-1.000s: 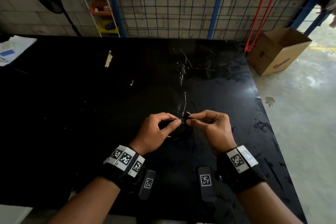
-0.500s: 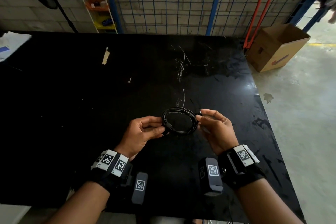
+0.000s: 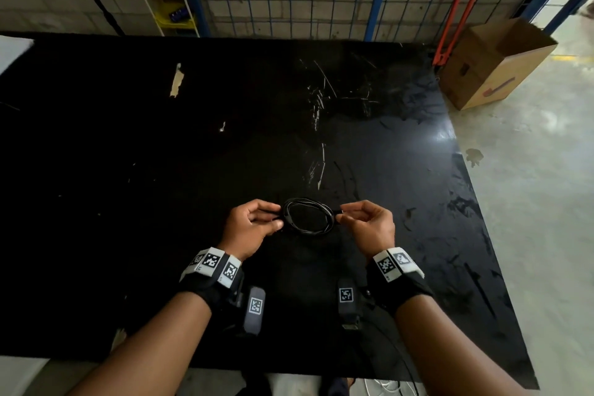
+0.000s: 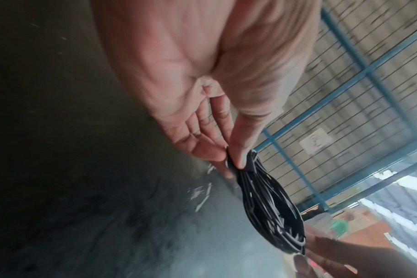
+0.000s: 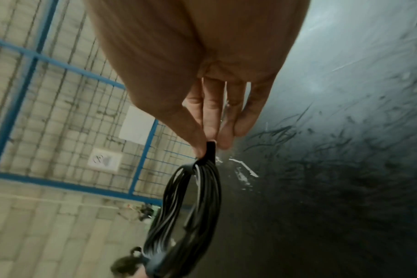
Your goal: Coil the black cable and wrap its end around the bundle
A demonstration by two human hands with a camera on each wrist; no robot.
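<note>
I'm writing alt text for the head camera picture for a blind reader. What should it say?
Two hands hold a coiled black cable just above a scratched black table: the left hand pinches the coil's left side, the right hand its right side. Both wrists wear black bands with square markers; a cardboard box sits on the floor behind.

I can read no words or brand names anywhere. My wrist bands (image 3: pixel 214 265) carry black-and-white square code markers, patterns only. A small white sign (image 4: pixel 317 141) on the mesh fence behind my counter bears a dark mark, perhaps an 8 or a 3, too blurred to tell.
</note>
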